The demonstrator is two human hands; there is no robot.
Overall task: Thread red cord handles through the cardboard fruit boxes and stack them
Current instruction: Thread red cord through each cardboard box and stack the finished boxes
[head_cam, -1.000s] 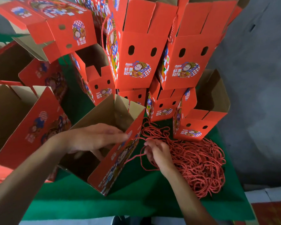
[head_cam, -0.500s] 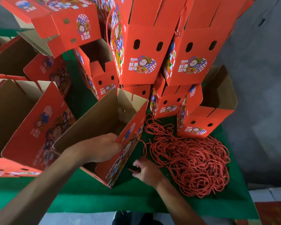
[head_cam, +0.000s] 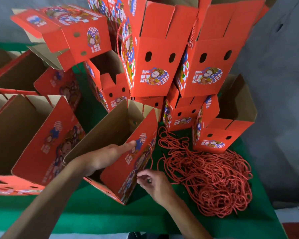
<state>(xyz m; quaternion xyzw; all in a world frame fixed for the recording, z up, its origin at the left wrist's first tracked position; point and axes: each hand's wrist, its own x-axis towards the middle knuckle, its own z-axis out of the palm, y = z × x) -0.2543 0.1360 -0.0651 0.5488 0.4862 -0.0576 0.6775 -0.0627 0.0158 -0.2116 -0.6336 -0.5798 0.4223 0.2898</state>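
Beside the cord pile (head_cam: 212,178), a tilted open box (head_cam: 128,156).
Left hand (head_cam: 109,156) grips its top edge; right hand (head_cam: 154,185), between box and pile, pinches a red cord (head_cam: 151,152).

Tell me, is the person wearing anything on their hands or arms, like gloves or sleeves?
Nothing shows. The left hand and right hand are bare, without gloves, rings or a watch visible. Both forearms are bare too, right down to the bottom edge of the picture, so no sleeve is in view.
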